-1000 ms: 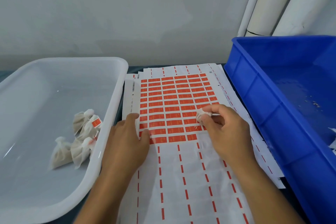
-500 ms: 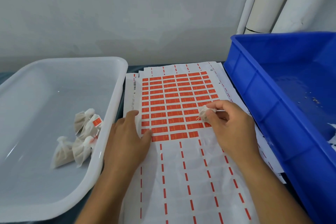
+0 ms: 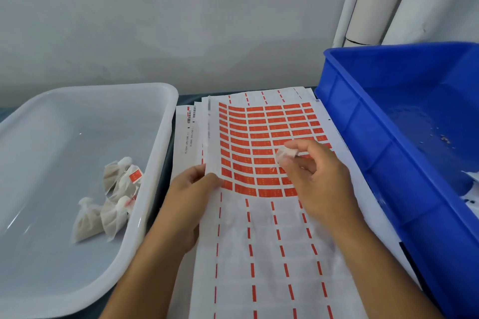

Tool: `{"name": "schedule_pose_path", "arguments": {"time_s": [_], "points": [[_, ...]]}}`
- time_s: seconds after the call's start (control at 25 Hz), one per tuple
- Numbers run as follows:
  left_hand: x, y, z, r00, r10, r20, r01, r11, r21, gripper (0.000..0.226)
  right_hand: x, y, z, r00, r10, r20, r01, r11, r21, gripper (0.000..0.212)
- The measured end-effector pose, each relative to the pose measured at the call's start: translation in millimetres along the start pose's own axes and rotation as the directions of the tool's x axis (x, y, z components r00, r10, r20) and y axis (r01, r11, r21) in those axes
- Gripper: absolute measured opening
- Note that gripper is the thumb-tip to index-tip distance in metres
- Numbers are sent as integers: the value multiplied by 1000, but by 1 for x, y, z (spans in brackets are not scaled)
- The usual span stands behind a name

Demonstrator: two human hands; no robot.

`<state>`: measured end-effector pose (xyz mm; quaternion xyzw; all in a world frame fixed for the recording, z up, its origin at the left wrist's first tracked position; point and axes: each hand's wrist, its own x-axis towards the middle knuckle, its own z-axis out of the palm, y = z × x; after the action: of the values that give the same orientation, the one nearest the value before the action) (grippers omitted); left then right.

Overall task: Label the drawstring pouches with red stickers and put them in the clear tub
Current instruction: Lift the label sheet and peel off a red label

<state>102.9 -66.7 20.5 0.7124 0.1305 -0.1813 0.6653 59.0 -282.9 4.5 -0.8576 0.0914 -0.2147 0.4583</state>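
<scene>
Since a moment ago the left hand [image 3: 193, 197] has stopped lying flat and now pinches the left edge of the sticker sheet [image 3: 261, 241], lifting it so the sheet bends up. The right hand [image 3: 315, 176] has risen a little above the sheet, and its grip is closed on a small pouch [image 3: 285, 156], held between thumb and fingertips. The picture is blurry there, so I cannot tell if a sticker is on it yet.

That pouch looks very light and soft, like a tiny cloth bag with something loose inside. It will squash if squeezed hard, so a gentle pinch near the tied neck should do. The stickers [image 3: 259, 153] just under the grip are thin and will curl and stick to fingers. Picking one up by a corner looks best.

Far to the left of the grip, past the left hand, sits the tub [image 3: 155, 153] with a few pouches [image 3: 108, 204] lying in it, some showing red labels. Close on the right of the grip is a blue bin [image 3: 363, 137].

More paper sheets lie under the top one on a dark surface. Behind it all is a plain grey wall, with white pipes [image 3: 383, 0] in the far right corner.
</scene>
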Motion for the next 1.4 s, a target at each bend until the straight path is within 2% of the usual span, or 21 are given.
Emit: {"name": "schedule_pose_path", "arguments": {"time_s": [0.12, 0.2, 0.24, 0.36, 0.52, 0.68, 0.92, 1.08, 1.24, 1.4], "points": [[1, -2, 3, 999, 37, 40, -36, 999, -16, 18, -6, -8, 4, 994, -108, -27, 103, 981, -162, 36], [2, -3, 2, 995, 54, 85, -54, 999, -3, 24, -14, -17, 11, 979, -197, -44, 185, 964, -190, 35], [1, -3, 2, 993, 69, 100, -70, 998, 4, 27, -19, -20, 16, 978, -207, 0, 204, 961, -188, 36], [0, -3, -1, 979, 122, 166, -117, 992, -43, 32, -31, -25, 31, 972, -133, 193, 168, 970, -176, 48], [-3, -2, -5, 944, 135, 301, -103, 988, -119, 29, -30, -22, 33, 978, -100, 182, 124, 984, -129, 53], [-2, -4, -2, 939, 165, 303, -135, 984, -117, 26, -30, -24, 32, 981, -110, 158, 128, 986, -108, 49], [-1, -7, -2, 918, 199, 342, -172, 979, -108, 35, -31, -28, 32, 974, -103, 203, 125, 987, -99, 50], [-1, -8, -3, 894, 254, 370, -245, 967, -71, 32, -29, -30, 30, 972, -123, 199, 149, 981, -122, 46], [0, -8, -6, 862, 330, 385, -360, 933, 6, 26, -27, -27, 26, 959, -134, 251, 175, 973, -150, 35], [-1, -8, -5, 844, 388, 370, -424, 905, 20, 25, -27, -25, 27, 964, -182, 196, 215, 963, -163, 27]]}}
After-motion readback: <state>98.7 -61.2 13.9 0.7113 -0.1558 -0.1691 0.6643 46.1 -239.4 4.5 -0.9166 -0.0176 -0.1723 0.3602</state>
